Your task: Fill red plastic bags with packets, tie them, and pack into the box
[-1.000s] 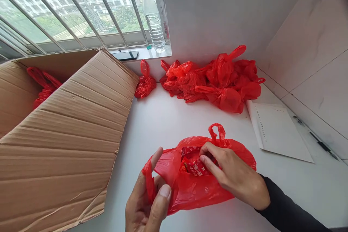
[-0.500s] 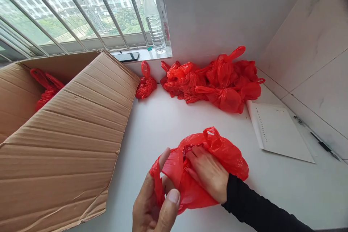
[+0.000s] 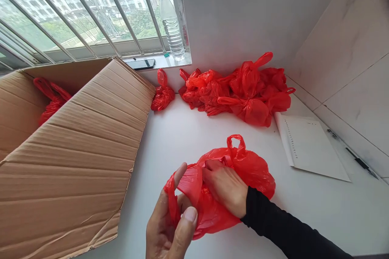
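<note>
A red plastic bag (image 3: 257, 174) lies on the white tabletop in front of me with its mouth spread. My left hand (image 3: 170, 214) holds one of its handles, the loop hooked around the fingers, thumb and index finger apart. The other handle stands up at the bag's far side, touched by neither hand. My right hand (image 3: 226, 188) reaches into the mouth from the right, and its fingertips are hidden inside. A bit of a dark red printed packet (image 3: 224, 160) shows just beyond the knuckles; most of it is covered.
A large cardboard box (image 3: 82, 162), with a tied red bag (image 3: 54, 103) inside, fills the left. Several tied red bags (image 3: 237, 93) lie along the wall, one (image 3: 162, 95) apart from them. Right: notebook (image 3: 313, 145) and pen (image 3: 361, 162). On the windowsill: water bottle (image 3: 173, 32) and phone (image 3: 141, 64).
My right hand has pushed deeper into the bag and slightly left, hiding its fingers and most of the packet. The far handle stands higher. My left hand keeps its handle.
</note>
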### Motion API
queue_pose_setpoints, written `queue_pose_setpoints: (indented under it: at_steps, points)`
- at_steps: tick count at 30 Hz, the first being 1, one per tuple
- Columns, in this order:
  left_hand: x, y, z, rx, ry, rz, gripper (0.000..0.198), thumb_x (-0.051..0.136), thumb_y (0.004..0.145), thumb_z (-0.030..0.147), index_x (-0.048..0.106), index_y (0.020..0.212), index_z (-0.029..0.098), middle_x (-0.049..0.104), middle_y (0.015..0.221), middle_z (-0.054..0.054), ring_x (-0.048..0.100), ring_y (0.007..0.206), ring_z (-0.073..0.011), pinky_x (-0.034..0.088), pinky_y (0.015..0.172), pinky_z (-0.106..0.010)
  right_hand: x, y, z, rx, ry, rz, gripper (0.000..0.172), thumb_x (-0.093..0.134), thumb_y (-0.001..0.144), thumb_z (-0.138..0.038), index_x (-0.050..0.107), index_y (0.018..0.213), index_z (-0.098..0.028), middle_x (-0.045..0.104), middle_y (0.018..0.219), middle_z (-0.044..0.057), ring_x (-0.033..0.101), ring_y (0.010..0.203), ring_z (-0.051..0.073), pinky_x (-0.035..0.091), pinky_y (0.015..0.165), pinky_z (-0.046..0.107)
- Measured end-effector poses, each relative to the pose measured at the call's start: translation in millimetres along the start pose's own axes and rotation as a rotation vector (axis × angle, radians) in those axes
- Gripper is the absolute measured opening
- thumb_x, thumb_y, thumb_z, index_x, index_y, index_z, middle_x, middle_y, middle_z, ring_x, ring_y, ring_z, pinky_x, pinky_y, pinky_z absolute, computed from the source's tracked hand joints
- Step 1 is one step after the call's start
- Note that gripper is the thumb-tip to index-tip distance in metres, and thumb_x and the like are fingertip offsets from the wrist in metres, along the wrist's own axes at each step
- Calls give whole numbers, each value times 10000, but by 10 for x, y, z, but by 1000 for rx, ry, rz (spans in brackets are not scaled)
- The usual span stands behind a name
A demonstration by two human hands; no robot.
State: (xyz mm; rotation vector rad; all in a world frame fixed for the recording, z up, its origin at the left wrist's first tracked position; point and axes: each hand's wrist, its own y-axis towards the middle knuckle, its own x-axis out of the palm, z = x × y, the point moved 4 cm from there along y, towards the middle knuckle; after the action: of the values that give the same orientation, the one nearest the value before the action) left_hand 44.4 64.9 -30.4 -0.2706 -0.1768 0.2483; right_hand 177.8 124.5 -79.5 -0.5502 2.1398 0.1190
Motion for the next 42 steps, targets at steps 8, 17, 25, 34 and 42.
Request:
queue_pose_setpoints:
  at_steps: [8,17,25,34,42]
  points:
    - [-18,1,0,-4,1,-3,674,752,762,429,557,1396,312,428,625,29,403,593,-129,410,548,-219,-13,4,22,41,-29,113,186,507,887,-124,578,1035,-211,634,1006,48,591,875,200,419,724,319]
    - [13,-19,31,8,-21,11,613,765,757,408,605,1345,336,442,623,40,438,598,-104,452,598,-200,-76,-65,111,146,440,130,239,470,982,-352,572,1145,-210,731,928,28,690,846,187,503,756,309]
    - [66,-34,14,36,0,-7,507,751,771,412,665,1270,370,427,604,45,370,551,-88,477,579,-174,-157,-115,279,147,-104,139,204,480,896,-175,612,1052,-179,675,982,102,656,842,243,479,752,358]
    - [62,-42,31,22,5,4,531,752,768,425,651,1288,384,423,621,43,358,566,-98,483,602,-196,-213,-259,248,82,-95,120,310,420,934,-116,563,1195,-201,619,1059,76,620,925,225,529,779,363]
    - [89,-53,-51,34,61,-44,581,762,754,423,634,1309,308,529,612,28,410,568,-129,491,627,-251,-121,-436,245,68,-273,-54,386,518,730,24,598,1045,-185,608,1068,96,587,980,277,530,757,413]
